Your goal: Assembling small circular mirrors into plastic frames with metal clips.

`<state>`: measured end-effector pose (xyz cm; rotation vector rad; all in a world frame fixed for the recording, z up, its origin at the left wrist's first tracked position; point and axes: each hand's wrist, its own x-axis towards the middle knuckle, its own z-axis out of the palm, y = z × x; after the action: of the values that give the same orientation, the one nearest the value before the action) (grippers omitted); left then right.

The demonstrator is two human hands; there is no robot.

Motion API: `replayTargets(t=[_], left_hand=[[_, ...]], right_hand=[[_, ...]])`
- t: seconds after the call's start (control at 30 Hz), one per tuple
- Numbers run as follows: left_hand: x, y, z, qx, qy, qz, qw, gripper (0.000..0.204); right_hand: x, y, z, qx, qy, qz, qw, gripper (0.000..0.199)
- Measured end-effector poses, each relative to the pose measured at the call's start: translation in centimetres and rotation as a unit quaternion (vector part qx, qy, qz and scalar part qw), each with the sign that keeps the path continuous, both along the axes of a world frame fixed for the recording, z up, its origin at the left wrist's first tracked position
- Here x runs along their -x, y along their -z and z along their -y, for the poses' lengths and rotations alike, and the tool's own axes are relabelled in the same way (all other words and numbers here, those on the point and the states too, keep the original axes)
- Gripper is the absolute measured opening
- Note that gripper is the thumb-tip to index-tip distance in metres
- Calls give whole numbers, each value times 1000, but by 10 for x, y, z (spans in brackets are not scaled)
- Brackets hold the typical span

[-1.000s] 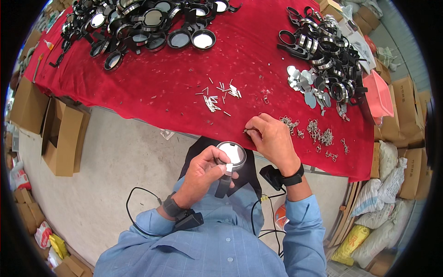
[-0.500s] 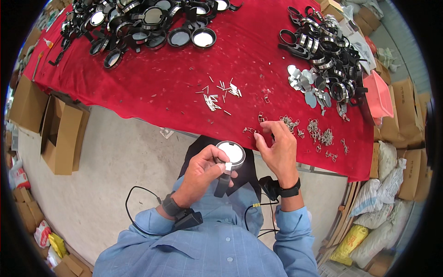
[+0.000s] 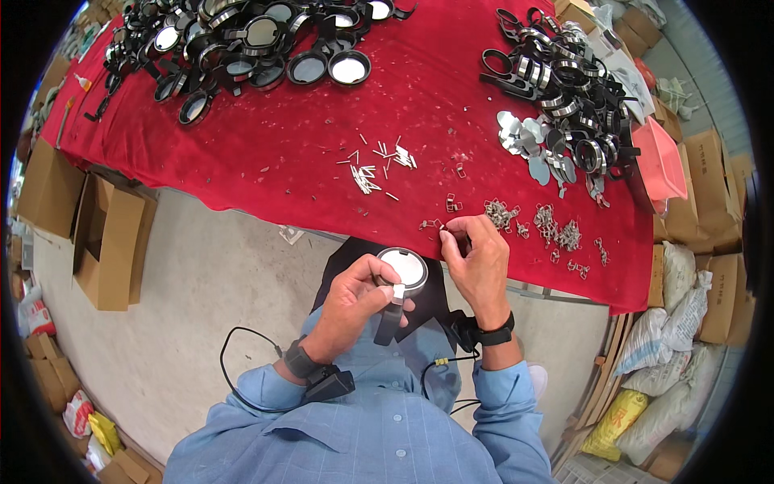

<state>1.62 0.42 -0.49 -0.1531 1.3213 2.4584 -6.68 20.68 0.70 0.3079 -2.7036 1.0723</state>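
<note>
Right hand has shifted since the half-second-ago frame: fingers were spread off the thumb, now they're drawn in toward it. From my end, biggest first: red-covered desk fills the upper view, open cardboard box on the floor to its left. Pile of black round frames at the far left of the desk, second pile at the far right, pink bin beside that one. Left hand is clamped on a black-rimmed round piece — held off the desk, just short of its near edge, pale face up, handle toward the body. Right fingertips sit close together beside small wire clips near that edge; can't tell if one is pinched. Loose silver discs lie by the right pile, more clips heaped right of the right hand — thin white sticks scattered mid-desk.
</note>
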Motion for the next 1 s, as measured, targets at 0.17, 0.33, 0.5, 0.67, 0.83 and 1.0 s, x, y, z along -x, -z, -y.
replayTargets(t=[0.17,0.33,0.5,0.67,0.83,1.0], left_hand=[[0,0,-1,-2,1,-2,1000,18],[-1,0,1,-1,-4,5,1000,19],[-1,-1,3,-3,-7,7,1000,19],[-1,1,3,-6,-8,8,1000,19],[0,1,4,-3,-8,10,1000,19],[0,1,5,-4,-11,13,1000,19]], right_hand=[[4,-3,-2,-16,-9,-19,1000,12],[8,-4,0,-40,-22,-36,998,12],[10,-2,3,-64,-25,-35,997,13],[12,0,7,-67,-9,-28,997,14],[14,1,9,-70,-8,-28,997,15],[14,-4,11,-23,-20,-76,997,15]])
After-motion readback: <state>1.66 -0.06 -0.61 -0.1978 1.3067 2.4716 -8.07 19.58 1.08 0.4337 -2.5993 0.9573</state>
